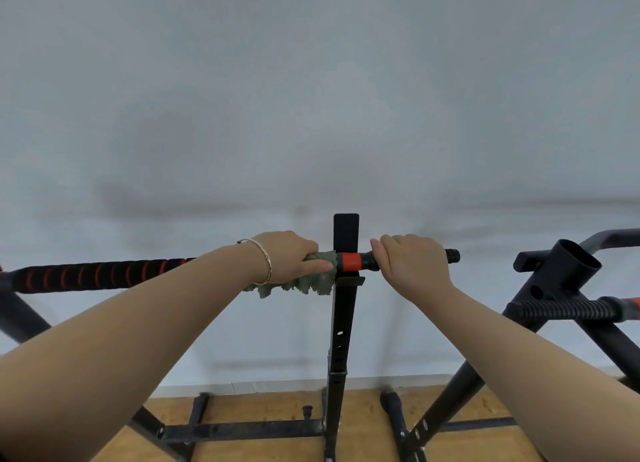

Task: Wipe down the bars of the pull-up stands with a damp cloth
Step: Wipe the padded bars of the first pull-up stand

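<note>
Left hand (287, 253): fingers are wrapping the green cloth (304, 283) round the bar (97, 274) beside the post (344, 309).
Right hand (412, 260): fingers are gripping the bar's end.
Tip: squeezing all round while sliding is probably cleaning best.

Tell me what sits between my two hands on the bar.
In the head view, the stand's black upright post crosses the bar there, with the bar's orange band in front of it. The green cloth in the left hand touches that band.

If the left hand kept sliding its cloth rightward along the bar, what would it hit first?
Most likely the black upright post, which the green cloth in the left hand nearly touches. The right hand grips the bar beyond it.
</note>
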`<state>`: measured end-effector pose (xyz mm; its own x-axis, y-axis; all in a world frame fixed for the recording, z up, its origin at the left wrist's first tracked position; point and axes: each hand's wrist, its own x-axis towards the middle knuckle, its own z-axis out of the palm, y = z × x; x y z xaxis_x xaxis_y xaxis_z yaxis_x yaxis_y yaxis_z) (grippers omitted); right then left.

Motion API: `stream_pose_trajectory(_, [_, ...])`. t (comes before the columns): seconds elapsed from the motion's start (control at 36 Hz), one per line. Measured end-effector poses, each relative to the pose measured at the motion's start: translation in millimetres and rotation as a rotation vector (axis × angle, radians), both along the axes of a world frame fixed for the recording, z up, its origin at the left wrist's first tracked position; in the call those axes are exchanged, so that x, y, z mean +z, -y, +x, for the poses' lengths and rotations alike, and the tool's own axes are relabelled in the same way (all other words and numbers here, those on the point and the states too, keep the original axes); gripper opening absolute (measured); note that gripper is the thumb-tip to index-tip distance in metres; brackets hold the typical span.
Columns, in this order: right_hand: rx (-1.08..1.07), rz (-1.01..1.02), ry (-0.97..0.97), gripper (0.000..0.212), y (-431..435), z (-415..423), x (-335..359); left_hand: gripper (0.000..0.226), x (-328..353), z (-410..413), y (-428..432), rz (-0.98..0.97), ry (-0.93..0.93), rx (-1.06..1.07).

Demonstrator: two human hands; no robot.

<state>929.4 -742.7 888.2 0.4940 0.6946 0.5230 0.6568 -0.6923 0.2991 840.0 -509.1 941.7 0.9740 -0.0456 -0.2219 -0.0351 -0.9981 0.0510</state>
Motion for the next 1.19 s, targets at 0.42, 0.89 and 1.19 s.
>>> stream_pose_trajectory(0.42, [-0.028,-0.219,-0.197,0.029,-6.6,7.4,20.1,0.051,-11.9,-1.2,2.8,0.085,0.134,-0.035])
stream_pose_trajectory(0.89, [0.055,-0.387,-0.455,0.048,-15.4,27.0,35.6,0.047,-22.7,-3.4,4.6,0.142,0.271,-0.008])
stream_pose_trajectory(1.19, [-0.06,-0.325,-0.146,0.028,-4.1,15.0,10.3,0.045,-22.5,-7.0,7.5,0.202,0.314,-0.044])
